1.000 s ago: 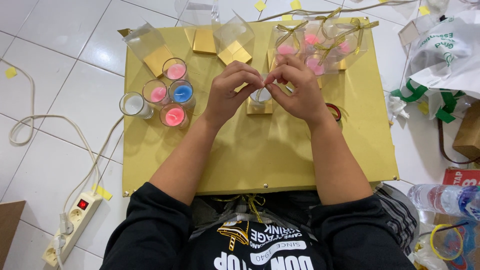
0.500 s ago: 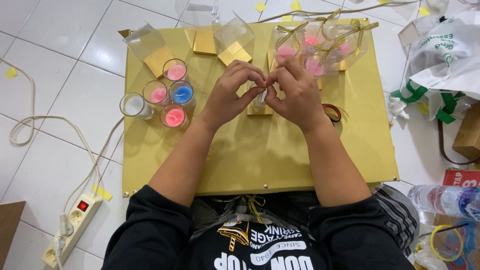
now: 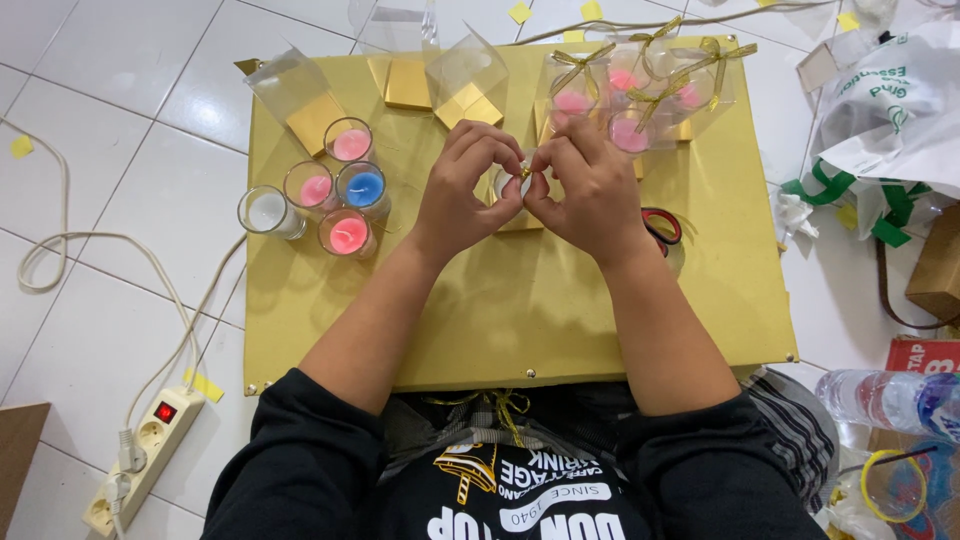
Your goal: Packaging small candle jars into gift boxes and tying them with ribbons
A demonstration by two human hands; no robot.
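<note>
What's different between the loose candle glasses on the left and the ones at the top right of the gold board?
The loose candle glasses stand bare and uncovered; the boxed candles sit inside clear boxes. The loose ones carry no ribbon; the boxed ones are tied with gold bows. The loose group includes blue and white wax; the boxed ones show only pink. Both groups stand on the gold board.

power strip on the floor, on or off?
On: the power strip has its red switch lit. A plug sits in one of its sockets, with a white cable looping away over the tiles.
</note>
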